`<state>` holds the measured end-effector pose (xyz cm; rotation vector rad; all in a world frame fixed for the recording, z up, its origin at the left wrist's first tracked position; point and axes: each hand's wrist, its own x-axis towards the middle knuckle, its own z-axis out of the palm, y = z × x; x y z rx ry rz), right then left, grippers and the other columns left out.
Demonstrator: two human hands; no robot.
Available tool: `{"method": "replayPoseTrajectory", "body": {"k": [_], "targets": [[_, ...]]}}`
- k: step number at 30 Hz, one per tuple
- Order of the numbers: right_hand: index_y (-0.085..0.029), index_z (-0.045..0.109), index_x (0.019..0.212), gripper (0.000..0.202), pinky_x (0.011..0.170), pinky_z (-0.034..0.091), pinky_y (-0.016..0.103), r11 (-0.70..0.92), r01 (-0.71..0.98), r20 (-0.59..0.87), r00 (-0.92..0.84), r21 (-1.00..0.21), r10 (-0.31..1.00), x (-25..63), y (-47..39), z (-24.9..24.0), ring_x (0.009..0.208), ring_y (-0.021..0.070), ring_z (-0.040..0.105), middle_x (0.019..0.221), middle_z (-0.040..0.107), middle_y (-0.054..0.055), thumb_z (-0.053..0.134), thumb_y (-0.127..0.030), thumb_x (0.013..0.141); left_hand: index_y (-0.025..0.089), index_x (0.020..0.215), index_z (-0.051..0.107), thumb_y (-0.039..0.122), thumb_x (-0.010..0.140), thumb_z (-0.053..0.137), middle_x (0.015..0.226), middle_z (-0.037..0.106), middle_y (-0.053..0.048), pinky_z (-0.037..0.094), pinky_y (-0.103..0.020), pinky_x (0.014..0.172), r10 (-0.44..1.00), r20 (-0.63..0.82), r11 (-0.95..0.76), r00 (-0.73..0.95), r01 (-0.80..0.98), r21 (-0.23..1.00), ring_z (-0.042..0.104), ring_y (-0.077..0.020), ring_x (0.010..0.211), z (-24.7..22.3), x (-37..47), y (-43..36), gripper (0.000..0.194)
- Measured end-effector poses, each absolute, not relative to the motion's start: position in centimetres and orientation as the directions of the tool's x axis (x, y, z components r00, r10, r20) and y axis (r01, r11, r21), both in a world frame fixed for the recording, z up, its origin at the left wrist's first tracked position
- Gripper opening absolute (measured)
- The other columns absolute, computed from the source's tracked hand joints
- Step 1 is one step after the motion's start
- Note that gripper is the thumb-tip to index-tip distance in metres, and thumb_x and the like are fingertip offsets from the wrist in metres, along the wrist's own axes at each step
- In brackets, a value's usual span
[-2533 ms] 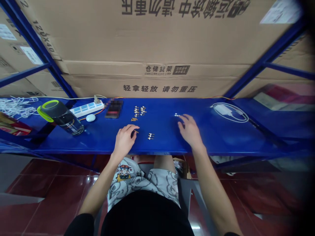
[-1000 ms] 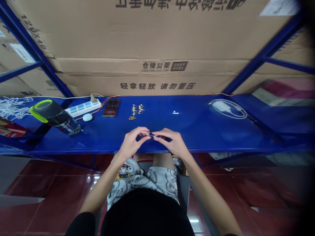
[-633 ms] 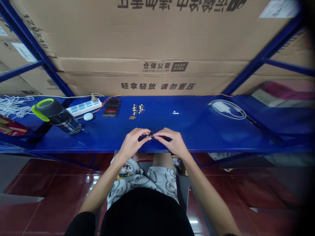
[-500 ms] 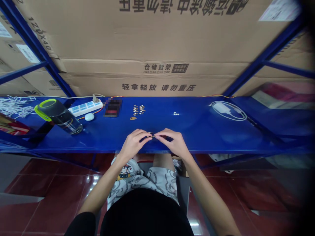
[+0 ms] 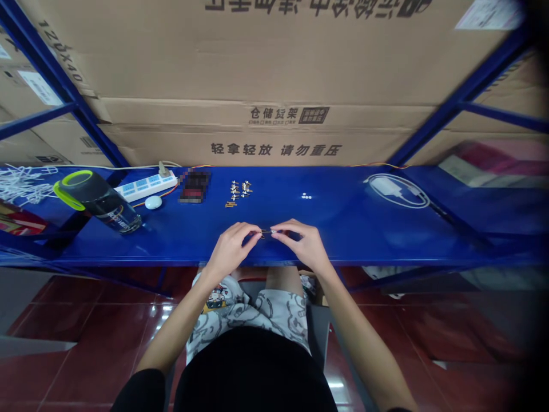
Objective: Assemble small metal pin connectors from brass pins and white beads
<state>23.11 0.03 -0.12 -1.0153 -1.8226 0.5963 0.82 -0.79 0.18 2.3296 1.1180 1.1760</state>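
Note:
My left hand (image 5: pixel 230 246) and my right hand (image 5: pixel 305 243) meet above the front of the blue shelf, both in a pinch. Between the fingertips runs a thin brass-coloured pin (image 5: pixel 266 231), its left end in the left fingers. At the right fingertips shows a small white piece (image 5: pixel 273 231), touching or very near the pin. Finer detail is too small to tell. Beyond the hands lie two short rows of small brass-and-white parts (image 5: pixel 234 190), with several bare brass pieces (image 5: pixel 230 204) just in front. Several small white pieces (image 5: pixel 306 196) sit further right.
To the left are a dark bottle (image 5: pixel 105 203) with a green lid loop, a white power strip (image 5: pixel 148 185), a pale rounded object (image 5: pixel 153 202) and a dark blurred item (image 5: pixel 195 186). A white charger (image 5: pixel 386 187) with coiled cable lies right. A cardboard wall (image 5: pixel 274 74) closes the back.
My fingertips have drawn slightly apart, and the thin pin and white piece between them now show more plainly. The parts on the shelf keep their places.

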Motion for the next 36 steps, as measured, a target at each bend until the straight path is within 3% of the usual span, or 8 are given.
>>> {"method": "replayPoseTrajectory", "body": {"k": [9, 16, 21, 26, 30, 36], "targets": [[-0.025, 0.077, 0.091, 0.014, 0.074, 0.051, 0.035, 0.464, 0.343, 0.428, -0.178, -0.817, 0.886, 23.33, 0.09, -0.39, 0.075, 0.0184, 0.065, 0.09, 0.075, 0.003, 0.078, -0.036, 0.084, 0.022, 0.105, 0.066, 0.026, 0.102, 0.057, 0.098, 0.073, -0.002, 0.053, -0.036, 0.088, 0.751, 0.542, -0.657, 0.378, 0.509, 0.556, 0.067, -0.0177, 0.091, 0.12, 0.78, -0.78, 0.01], [-0.024, 0.075, 0.088, 0.014, 0.08, 0.053, 0.036, 0.458, 0.394, 0.428, -0.167, -0.797, 0.888, 23.02, -0.14, -0.01, 0.082, 0.021, 0.069, 0.089, 0.076, 0.003, 0.074, -0.038, 0.086, 0.022, 0.104, 0.065, 0.027, 0.103, 0.056, 0.099, 0.073, -0.002, 0.052, -0.036, 0.09, 0.746, 0.545, -0.663, 0.383, 0.504, 0.553, 0.067, -0.0175, 0.091, 0.09, 0.77, -0.8, 0.011], [-0.025, 0.076, 0.096, 0.014, 0.09, 0.056, 0.039, 0.454, 0.399, 0.413, -0.189, -0.797, 0.891, 22.95, -0.25, 0.22, 0.093, 0.0228, 0.073, 0.099, 0.079, 0.004, 0.068, -0.036, 0.091, 0.022, 0.104, 0.065, 0.026, 0.101, 0.058, 0.098, 0.073, -0.001, 0.052, -0.035, 0.088, 0.754, 0.539, -0.653, 0.375, 0.509, 0.56, 0.066, -0.0176, 0.091, 0.07, 0.76, -0.84, 0.008], [-0.027, 0.077, 0.102, 0.016, 0.09, 0.056, 0.039, 0.496, 0.413, 0.447, -0.216, -0.764, 0.868, 23.05, -0.18, 0.09, 0.094, 0.022, 0.073, 0.103, 0.079, 0.003, 0.067, -0.033, 0.092, 0.022, 0.104, 0.065, 0.025, 0.101, 0.058, 0.097, 0.072, -0.001, 0.052, -0.035, 0.088, 0.764, 0.527, -0.643, 0.373, 0.517, 0.566, 0.066, -0.0179, 0.091, 0.12, 0.76, -0.83, 0.008], [-0.026, 0.074, 0.11, 0.023, 0.087, 0.059, 0.037, 0.449, 0.373, 0.406, -0.191, -0.812, 0.894, 22.94, -0.18, -0.14, 0.091, 0.022, 0.075, 0.102, 0.079, 0.003, 0.071, -0.035, 0.089, 0.022, 0.105, 0.065, 0.025, 0.101, 0.058, 0.096, 0.072, -0.001, 0.052, -0.035, 0.088, 0.768, 0.521, -0.638, 0.373, 0.52, 0.568, 0.066, -0.0181, 0.09, 0.22, 0.76, -0.85, 0.008], [-0.024, 0.076, 0.098, 0.016, 0.089, 0.058, 0.038, 0.452, 0.392, 0.406, -0.199, -0.801, 0.892, 22.91, -0.21, 0.03, 0.093, 0.0227, 0.074, 0.099, 0.079, 0.004, 0.07, -0.036, 0.09, 0.023, 0.104, 0.065, 0.026, 0.101, 0.058, 0.097, 0.072, -0.001, 0.052, -0.036, 0.088, 0.765, 0.524, -0.641, 0.375, 0.524, 0.561, 0.066, -0.0181, 0.091, 0.1, 0.78, -0.79, 0.009]]}}
